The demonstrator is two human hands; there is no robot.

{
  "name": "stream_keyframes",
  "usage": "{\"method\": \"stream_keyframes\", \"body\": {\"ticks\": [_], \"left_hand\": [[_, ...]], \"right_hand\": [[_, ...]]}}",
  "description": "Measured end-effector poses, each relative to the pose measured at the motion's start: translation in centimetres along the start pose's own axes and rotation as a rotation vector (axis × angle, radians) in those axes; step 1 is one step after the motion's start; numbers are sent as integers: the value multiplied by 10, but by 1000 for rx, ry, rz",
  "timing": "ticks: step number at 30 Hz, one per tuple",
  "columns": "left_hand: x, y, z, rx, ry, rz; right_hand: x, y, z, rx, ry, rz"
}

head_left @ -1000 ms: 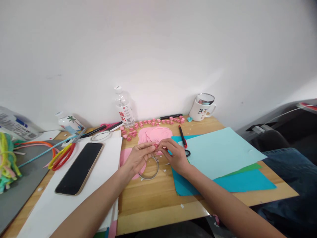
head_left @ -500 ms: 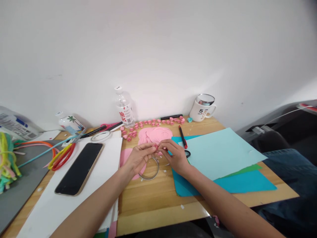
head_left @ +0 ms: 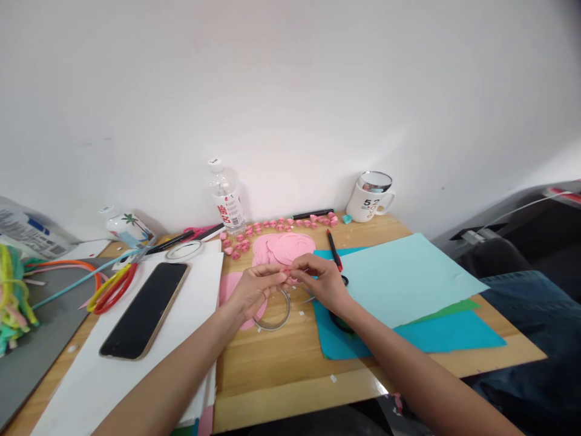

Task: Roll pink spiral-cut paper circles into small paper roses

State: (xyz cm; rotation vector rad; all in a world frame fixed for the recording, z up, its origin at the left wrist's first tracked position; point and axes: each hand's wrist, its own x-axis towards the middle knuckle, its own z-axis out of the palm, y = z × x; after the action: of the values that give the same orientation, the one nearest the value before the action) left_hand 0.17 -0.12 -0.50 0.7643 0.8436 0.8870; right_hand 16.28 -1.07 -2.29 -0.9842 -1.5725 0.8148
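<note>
Between the fingertips of both hands is a small pink rolled paper flower (head_left: 286,272), partly covered by the fingers. My left hand (head_left: 254,290) is closed on it from the left, thumb on its near side. My right hand (head_left: 321,280) pinches it from the right. Just behind the hands lies a heap of pink paper circles (head_left: 290,247). Below my left hand a tape roll (head_left: 275,328) rests flat, partly over a pink sheet (head_left: 230,286). Under my right wrist, black scissor handles (head_left: 339,324) show in part.
Several pink paper rolls (head_left: 245,245) line the back, near a bottle (head_left: 228,203) and a mug (head_left: 368,200). Blue and green paper sheets (head_left: 408,278) lie right, with a red-black pen (head_left: 334,248). A phone (head_left: 145,310) rests on white paper (head_left: 200,339) at left.
My right hand has shifted slightly, its fingers bending over the paper flower. More of the black scissor handles shows beside the right wrist. The left hand stays nearly in place.
</note>
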Motion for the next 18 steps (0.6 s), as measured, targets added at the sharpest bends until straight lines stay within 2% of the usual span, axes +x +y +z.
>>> {"method": "stream_keyframes", "body": {"ticks": [5,8,18], "left_hand": [[2,0,-1,-44,76,43],[5,0,-2,-59,86,61],[4,-4,-4,-16,2,84]], "right_hand": [[0,1,-3,-104,194,65],[-1,-2,-6,-234,236,-20],[-7,-1,3,-283,53,-255]]}}
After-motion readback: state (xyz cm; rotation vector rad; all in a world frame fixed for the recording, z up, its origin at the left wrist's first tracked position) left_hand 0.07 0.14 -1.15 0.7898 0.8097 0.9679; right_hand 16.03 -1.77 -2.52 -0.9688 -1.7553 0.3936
